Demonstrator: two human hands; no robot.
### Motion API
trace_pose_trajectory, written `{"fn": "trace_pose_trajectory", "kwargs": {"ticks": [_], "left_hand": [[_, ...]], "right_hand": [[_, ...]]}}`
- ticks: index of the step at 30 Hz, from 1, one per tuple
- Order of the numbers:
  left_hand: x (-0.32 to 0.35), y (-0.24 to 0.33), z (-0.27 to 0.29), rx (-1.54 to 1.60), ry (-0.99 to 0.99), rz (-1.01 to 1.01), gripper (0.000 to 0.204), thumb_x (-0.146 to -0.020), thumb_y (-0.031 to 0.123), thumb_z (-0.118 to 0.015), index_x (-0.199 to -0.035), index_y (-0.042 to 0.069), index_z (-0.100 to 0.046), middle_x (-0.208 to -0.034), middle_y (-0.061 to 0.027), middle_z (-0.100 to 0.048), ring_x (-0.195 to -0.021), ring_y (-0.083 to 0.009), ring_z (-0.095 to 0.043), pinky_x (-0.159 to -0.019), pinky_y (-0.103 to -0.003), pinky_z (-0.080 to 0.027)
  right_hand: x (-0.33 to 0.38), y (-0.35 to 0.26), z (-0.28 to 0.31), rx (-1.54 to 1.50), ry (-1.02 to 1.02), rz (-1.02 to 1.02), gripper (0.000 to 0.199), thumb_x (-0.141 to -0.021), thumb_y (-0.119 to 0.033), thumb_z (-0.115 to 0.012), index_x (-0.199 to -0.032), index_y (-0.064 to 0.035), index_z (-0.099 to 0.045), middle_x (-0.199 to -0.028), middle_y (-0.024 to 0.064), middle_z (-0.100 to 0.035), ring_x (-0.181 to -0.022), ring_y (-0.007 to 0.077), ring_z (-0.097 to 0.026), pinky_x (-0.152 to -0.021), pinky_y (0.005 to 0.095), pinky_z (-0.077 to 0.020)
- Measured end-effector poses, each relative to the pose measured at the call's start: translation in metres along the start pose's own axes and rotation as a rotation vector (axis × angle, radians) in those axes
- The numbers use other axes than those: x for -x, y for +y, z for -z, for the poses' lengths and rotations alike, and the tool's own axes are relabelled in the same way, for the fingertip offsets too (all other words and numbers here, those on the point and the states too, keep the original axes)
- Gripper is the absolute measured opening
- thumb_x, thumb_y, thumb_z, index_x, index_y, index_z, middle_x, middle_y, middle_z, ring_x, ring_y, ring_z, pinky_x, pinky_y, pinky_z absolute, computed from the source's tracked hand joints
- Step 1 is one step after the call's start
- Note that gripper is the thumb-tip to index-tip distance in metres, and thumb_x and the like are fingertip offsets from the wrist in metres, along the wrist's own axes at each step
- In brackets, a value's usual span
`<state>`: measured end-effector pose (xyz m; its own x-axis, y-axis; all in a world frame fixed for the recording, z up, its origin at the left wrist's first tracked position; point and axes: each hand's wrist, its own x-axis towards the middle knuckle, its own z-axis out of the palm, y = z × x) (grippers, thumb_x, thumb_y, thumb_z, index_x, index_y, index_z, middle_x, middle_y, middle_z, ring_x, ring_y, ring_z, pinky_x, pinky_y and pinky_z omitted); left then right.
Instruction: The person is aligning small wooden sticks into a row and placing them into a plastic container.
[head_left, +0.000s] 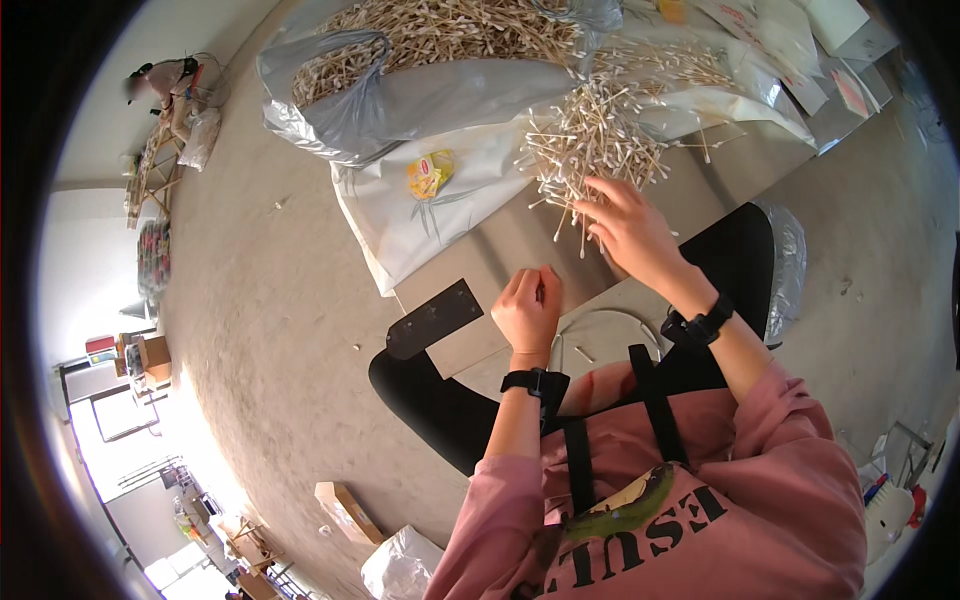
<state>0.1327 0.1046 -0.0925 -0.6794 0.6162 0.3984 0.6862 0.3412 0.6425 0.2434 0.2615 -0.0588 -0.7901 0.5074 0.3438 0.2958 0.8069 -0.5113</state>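
Note:
A loose heap of cotton swabs [600,135] with pale sticks and white tips lies near the front edge of the table. Reaching into its near side is my right hand [640,235], fingers apart and touching the swabs; none is clearly gripped. To its left, above the bare tabletop [590,275], my left hand [528,308] is curled closed. Whatever it may hold is hidden by the fingers. A dark flat tag-shaped piece [435,318] sits left of that hand at the table edge.
Behind the heap, a grey plastic bag [450,100] holds many more swabs. A yellow packet [430,175] rests on the white sheet [385,225]. White boxes [845,30] stand at far right. A cardboard box [348,512] is on the floor; another person [168,85] works at far left.

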Motion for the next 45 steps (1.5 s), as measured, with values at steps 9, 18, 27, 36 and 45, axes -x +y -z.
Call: {"fn": "trace_pose_trajectory", "kwargs": {"ticks": [9, 18, 27, 36, 45], "left_hand": [[-0.001, -0.005, 0.004, -0.017, 0.008, -0.031, 0.033, -0.084, 0.010, -0.068, -0.058, 0.006, -0.047, -0.055, -0.0066, -0.049, -0.043, -0.0235, -0.047, -0.042, -0.034, -0.036], [-0.001, -0.003, 0.003, -0.015, -0.001, -0.008, 0.035, -0.087, 0.015, -0.067, -0.059, 0.004, -0.048, -0.056, -0.0099, -0.048, -0.045, -0.0266, -0.047, -0.044, -0.036, -0.036], [0.000, -0.007, 0.002, -0.015, 0.014, -0.038, 0.035, -0.085, 0.012, -0.067, -0.057, 0.007, -0.046, -0.055, -0.0065, -0.049, -0.043, -0.0242, -0.047, -0.042, -0.034, -0.037], [0.001, -0.006, 0.005, -0.011, -0.002, 0.000, 0.034, -0.087, 0.014, -0.066, -0.059, 0.005, -0.049, -0.057, -0.0097, -0.049, -0.045, -0.0261, -0.048, -0.045, -0.036, -0.038], [0.000, -0.006, 0.003, -0.007, 0.020, -0.047, 0.033, -0.084, 0.011, -0.068, -0.059, 0.007, -0.048, -0.056, -0.0053, -0.049, -0.044, -0.0233, -0.048, -0.043, -0.034, -0.038]], "right_hand": [[0.023, 0.022, 0.069, -0.132, -0.215, -0.394, 0.021, -0.081, -0.005, -0.068, -0.096, -0.0070, -0.054, -0.099, 0.0076, -0.062, -0.094, 0.0284, -0.063, -0.077, 0.0385, -0.0506], [0.036, 0.045, 0.056, -0.028, -0.159, -0.392, 0.019, -0.078, 0.000, -0.065, -0.091, -0.0064, -0.053, -0.089, 0.0073, -0.062, -0.085, 0.0292, -0.063, -0.070, 0.0411, -0.0496], [0.023, 0.034, 0.045, 0.012, -0.209, -0.340, 0.012, -0.080, -0.002, -0.060, -0.090, -0.0066, -0.055, -0.084, 0.0104, -0.063, -0.079, 0.0331, -0.063, -0.067, 0.0440, -0.0484], [0.003, 0.027, 0.031, -0.131, -0.090, -0.450, 0.009, -0.089, -0.009, -0.061, -0.088, -0.0034, -0.053, -0.087, 0.0138, -0.063, -0.083, 0.0369, -0.062, -0.070, 0.0458, -0.0477], [-0.010, 0.030, 0.005, -0.098, -0.144, -0.486, 0.011, -0.089, -0.010, -0.063, -0.093, -0.0017, -0.058, -0.094, 0.0160, -0.066, -0.087, 0.0369, -0.063, -0.074, 0.0450, -0.0495]]}}
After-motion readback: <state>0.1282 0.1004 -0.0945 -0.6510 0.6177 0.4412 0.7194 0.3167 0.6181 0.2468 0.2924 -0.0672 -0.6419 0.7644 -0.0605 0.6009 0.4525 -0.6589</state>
